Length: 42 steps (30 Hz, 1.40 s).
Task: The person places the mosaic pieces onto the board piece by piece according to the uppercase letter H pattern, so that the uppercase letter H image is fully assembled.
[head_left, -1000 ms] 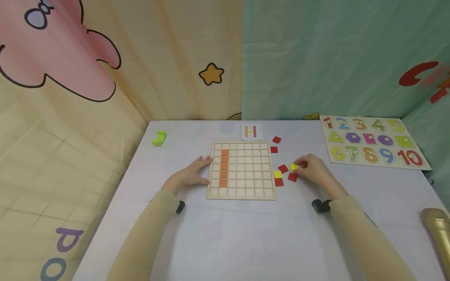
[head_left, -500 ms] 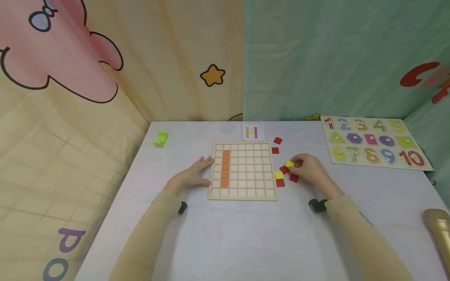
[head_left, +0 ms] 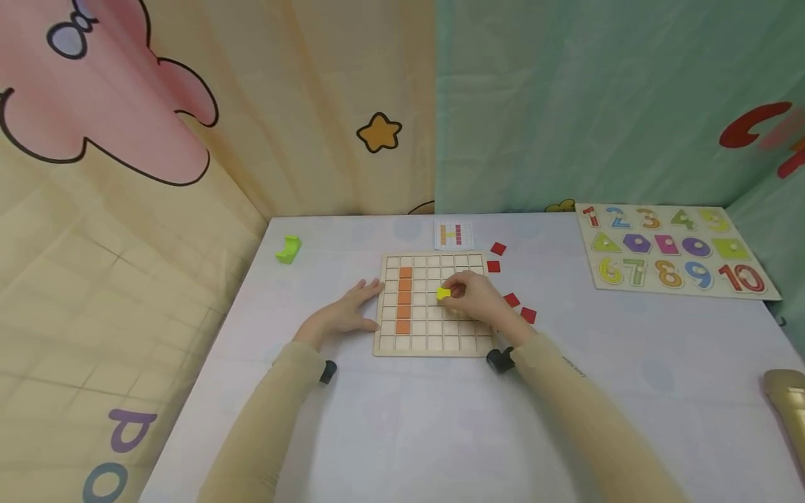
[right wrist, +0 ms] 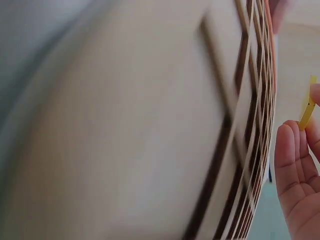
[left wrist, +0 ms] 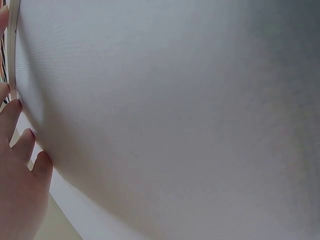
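Note:
A wooden grid board lies mid-table with a column of orange square tiles in its second column from the left. My right hand is over the board and pinches a yellow square tile between thumb and fingers. In the right wrist view the tile is seen nearly edge-on, above the board's ridges. My left hand rests at the board's left edge, fingers spread, thumb and fingertips against the rim. Several red square tiles lie right of the board. My right hand and forearm hide part of its right side.
Behind the board lies a small pattern card. A number-and-shape puzzle board is at the back right, a light green block at the back left. A gold cylindrical object stands at the right edge.
My right hand has carried the yellow tile left, from among the loose tiles to over the board. Another yellow tile and a red one by the board's edge are now hidden. My left hand stays put.

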{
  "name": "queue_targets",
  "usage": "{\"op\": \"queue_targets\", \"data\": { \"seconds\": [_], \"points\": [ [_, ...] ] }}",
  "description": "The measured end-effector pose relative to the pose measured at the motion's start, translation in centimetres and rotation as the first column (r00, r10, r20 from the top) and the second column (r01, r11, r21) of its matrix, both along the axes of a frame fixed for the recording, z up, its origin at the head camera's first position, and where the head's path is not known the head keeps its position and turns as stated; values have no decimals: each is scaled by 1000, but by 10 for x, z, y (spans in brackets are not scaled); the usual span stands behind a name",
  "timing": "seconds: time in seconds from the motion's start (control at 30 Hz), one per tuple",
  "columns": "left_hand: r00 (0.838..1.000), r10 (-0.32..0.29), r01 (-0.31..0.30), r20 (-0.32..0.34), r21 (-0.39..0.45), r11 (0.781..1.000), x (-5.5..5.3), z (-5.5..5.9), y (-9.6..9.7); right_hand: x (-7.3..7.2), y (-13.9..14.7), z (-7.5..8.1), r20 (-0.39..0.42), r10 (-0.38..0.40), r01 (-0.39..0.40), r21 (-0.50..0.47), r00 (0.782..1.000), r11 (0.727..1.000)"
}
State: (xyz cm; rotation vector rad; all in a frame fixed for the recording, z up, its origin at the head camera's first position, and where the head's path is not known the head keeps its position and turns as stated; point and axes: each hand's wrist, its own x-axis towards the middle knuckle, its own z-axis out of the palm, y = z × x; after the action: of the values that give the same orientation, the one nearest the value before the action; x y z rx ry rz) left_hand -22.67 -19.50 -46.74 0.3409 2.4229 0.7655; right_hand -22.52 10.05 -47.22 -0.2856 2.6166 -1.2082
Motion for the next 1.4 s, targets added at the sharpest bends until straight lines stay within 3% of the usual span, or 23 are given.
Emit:
{"op": "queue_targets", "data": {
  "seconds": [0.2, 0.47, 0.93, 1.4],
  "points": [
    [1000, 3, -3, 4, 0, 1000, -1, -3, 0, -6, -31, 1, 4, 40, -40, 17, 999, 999],
    [1000, 13, -13, 3, -20, 1000, 0, -3, 1, -11, -48, 0, -13, 89, -87, 81, 996, 993],
    [1000, -6, 6, -3, -24, 1000, -1, -1, 1, -10, -54, 0, -49, 84, -75, 166, 995, 983],
    [1000, 0, 0, 3, -19, 1000, -1, 1, 1, -6, -49, 2, -7, 42, -41, 92, 999, 995]
  ]
}}
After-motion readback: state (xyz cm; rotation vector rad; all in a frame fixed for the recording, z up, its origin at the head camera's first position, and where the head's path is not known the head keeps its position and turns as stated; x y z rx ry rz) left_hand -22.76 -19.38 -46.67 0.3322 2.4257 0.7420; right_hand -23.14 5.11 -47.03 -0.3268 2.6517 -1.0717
